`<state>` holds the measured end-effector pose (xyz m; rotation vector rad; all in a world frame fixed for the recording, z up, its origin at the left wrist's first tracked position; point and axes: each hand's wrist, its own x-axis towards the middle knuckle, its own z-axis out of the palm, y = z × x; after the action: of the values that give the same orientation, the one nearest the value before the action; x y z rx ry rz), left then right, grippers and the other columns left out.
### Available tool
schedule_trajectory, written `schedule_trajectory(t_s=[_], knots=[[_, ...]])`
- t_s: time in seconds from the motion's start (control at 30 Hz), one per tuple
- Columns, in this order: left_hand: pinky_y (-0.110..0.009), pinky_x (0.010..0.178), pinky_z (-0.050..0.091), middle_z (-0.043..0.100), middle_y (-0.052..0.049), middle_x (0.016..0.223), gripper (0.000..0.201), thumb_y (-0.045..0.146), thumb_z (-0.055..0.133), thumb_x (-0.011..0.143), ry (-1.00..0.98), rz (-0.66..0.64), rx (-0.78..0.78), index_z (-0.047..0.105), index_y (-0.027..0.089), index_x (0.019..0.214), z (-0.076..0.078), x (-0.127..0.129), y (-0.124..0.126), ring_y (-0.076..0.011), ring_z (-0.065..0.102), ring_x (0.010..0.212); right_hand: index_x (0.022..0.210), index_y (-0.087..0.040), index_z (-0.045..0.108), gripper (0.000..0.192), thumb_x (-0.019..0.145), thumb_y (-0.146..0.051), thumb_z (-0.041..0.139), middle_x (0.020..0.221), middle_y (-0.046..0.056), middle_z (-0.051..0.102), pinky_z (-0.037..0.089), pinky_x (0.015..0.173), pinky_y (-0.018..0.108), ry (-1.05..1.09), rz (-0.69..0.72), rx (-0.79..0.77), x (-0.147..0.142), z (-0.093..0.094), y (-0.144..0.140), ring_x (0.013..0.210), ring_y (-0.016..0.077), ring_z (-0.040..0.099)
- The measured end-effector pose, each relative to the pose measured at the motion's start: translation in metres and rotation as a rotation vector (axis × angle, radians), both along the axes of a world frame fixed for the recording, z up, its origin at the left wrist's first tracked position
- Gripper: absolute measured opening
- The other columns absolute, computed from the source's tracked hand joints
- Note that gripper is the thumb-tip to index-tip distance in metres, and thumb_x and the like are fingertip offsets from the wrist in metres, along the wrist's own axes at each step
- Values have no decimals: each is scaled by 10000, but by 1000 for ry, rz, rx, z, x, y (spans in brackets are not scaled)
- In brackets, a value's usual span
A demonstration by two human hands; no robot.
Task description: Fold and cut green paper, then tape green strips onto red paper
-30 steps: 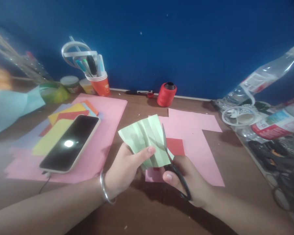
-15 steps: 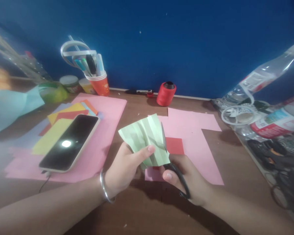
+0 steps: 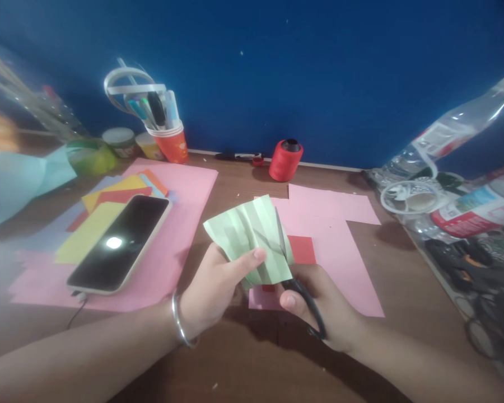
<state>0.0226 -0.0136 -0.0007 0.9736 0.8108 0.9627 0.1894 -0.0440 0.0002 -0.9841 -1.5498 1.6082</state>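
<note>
Left hand (image 3: 212, 285) has the green paper (image 3: 246, 232) pinched, thumb on top, held up over the table (image 3: 243, 369). Right hand (image 3: 334, 310) is gripping the scissors (image 3: 306, 298), blade right along the paper's right edge. Pink paper (image 3: 336, 257) lies below, phone (image 3: 121, 249) off left, red spool (image 3: 285, 162) at the back. Bottle (image 3: 479, 211) label on the right's too blurry to read.
</note>
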Motion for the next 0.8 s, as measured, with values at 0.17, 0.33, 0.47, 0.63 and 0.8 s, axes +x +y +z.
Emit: schedule_trajectory(t_s=[0.17,0.33,0.47,0.63,0.8], knots=[[-321,812,489,659,-25,984,243,216,571,804,-21,4,-5,592,228,1045,1,1,1,-174,615,895,705,-136,495,307,807,-425,518,595,-42,367,250,504,226,2,-3,0,0,1,0,549,89,344],[-327,791,503,660,-29,976,248,216,570,803,-23,10,-1,592,222,1050,1,1,0,-179,617,885,749,-130,514,331,803,-457,507,624,-30,380,268,527,238,-26,1,-14,0,1,1,576,102,354],[-315,745,518,668,-38,946,255,217,571,801,-27,8,-3,589,209,1055,1,1,0,-184,626,854,696,-137,481,344,803,-464,501,612,-35,346,246,511,233,-61,-3,-17,1,0,0,568,96,326],[-315,756,519,664,-44,964,262,222,569,802,-30,-2,-7,588,203,1063,1,0,1,-182,627,856,680,-143,469,359,799,-481,492,611,-34,333,244,508,236,-64,-9,3,1,1,0,565,98,317],[-315,773,515,657,-41,990,277,225,560,809,-34,-21,-15,576,209,1086,1,0,1,-176,625,868,666,-148,455,381,793,-506,484,601,-39,306,221,497,235,-110,-17,6,1,0,0,557,94,289]])
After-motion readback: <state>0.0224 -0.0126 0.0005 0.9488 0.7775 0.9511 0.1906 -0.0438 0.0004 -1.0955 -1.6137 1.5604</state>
